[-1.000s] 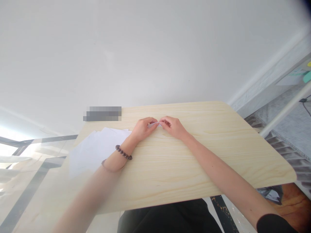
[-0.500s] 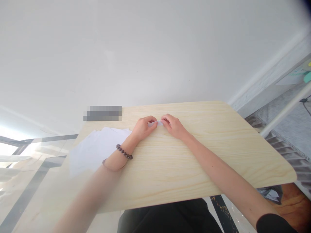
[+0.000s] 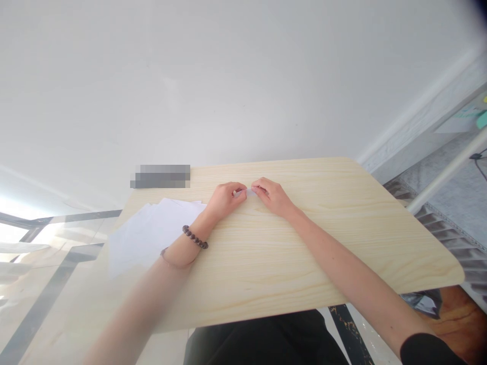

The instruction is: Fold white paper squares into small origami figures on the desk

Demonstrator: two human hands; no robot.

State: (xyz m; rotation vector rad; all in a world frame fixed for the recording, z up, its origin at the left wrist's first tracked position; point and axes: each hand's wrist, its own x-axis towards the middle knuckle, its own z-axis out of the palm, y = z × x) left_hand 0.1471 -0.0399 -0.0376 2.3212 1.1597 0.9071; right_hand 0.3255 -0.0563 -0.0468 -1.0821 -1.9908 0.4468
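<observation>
My left hand (image 3: 225, 199) and my right hand (image 3: 273, 196) meet at the far middle of a light wooden table (image 3: 304, 253). Between their fingertips they pinch a small folded piece of white paper (image 3: 248, 192), held low over the tabletop. Both hands have curled fingers closed on it. A dark bead bracelet (image 3: 195, 237) circles my left wrist. Most of the paper is hidden by the fingers.
A loose stack of white paper sheets (image 3: 148, 233) lies on the table's left part, beside my left forearm. A blurred grey patch (image 3: 160, 176) sits at the table's far left edge. A white wall stands behind; a grey rug and a white pole (image 3: 445, 175) are at right.
The hands have barely moved; the fingers shift slightly on the small paper, which shows a little more between them than a second ago.
</observation>
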